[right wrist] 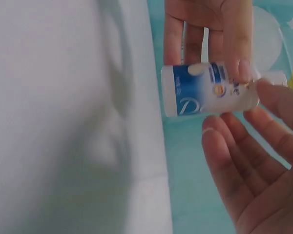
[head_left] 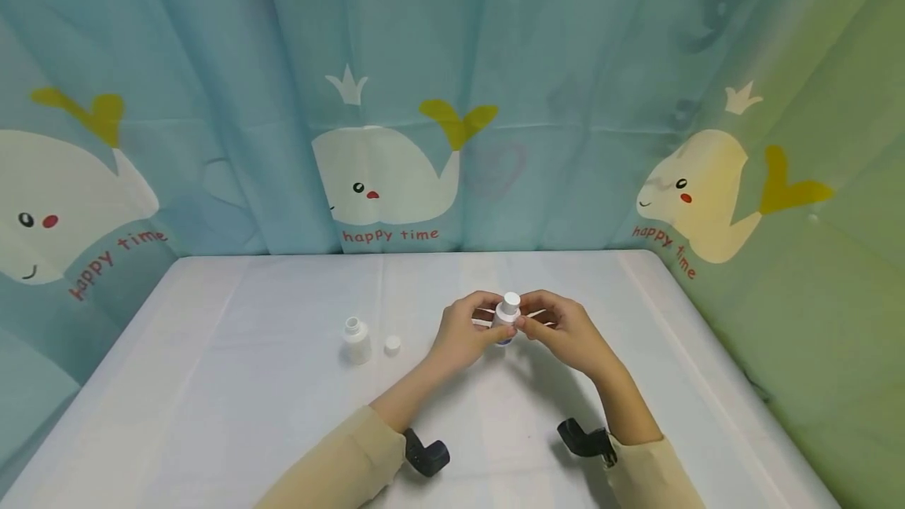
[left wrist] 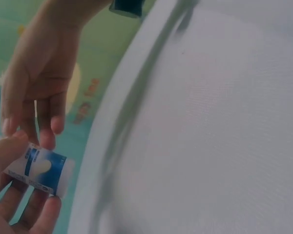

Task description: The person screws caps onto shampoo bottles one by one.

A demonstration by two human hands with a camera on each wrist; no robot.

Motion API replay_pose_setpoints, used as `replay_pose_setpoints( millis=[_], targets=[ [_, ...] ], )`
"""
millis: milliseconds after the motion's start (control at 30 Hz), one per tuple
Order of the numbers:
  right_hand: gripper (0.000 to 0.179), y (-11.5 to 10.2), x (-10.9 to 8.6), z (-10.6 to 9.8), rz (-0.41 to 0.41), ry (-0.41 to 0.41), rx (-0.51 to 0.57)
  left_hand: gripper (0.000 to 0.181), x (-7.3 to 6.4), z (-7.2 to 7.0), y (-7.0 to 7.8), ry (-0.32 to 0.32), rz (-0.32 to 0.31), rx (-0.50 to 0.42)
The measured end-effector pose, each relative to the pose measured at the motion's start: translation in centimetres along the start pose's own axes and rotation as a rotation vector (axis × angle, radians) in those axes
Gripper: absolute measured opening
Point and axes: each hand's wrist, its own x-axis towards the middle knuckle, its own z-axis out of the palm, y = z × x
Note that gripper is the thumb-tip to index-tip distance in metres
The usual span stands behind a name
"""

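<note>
Over the middle of the table, my left hand (head_left: 461, 334) grips a small white bottle (right wrist: 202, 90) between thumb and fingers. The bottle has a blue-and-white label and stands roughly upright, with a white cap (head_left: 511, 301) on top. On its other side is my right hand (head_left: 569, 335), its thumb (right wrist: 278, 97) at the bottle's shoulder and its fingers loosely extended close beside it. To the left, a second white bottle (head_left: 357, 344) stands uncapped on the table. A loose white cap (head_left: 392, 346) lies just right of that bottle.
A white cloth covers the table (head_left: 247, 399). Behind it hangs a blue-green curtain (head_left: 566, 38) printed with whales, which runs green along the right side. Black wrist mounts (head_left: 427, 455) stick out near both sleeves.
</note>
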Motion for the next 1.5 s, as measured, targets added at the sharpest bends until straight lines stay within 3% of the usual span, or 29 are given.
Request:
replay_pose_setpoints(
  millis=[233,467,1200,1500],
  targets=[
    [0.029,1.1,0.1,0.1,0.084,0.062,-0.045,0.038,0.9,1.3,-0.9,0.005,-0.012,0.015],
    [0.031,1.6,0.1,0.1,0.105,0.059,-0.033,0.036,1.1,1.7,-1.1,0.008,-0.04,0.037],
    [0.032,1.6,0.1,0.2,0.146,0.028,-0.016,0.039,1.3,1.7,-2.0,-0.027,-0.034,0.033],
    [0.033,0.7,0.0,-0.8,0.12,0.089,-0.122,0.052,0.8,0.7,-1.3,-0.048,-0.03,0.01]
  ],
)
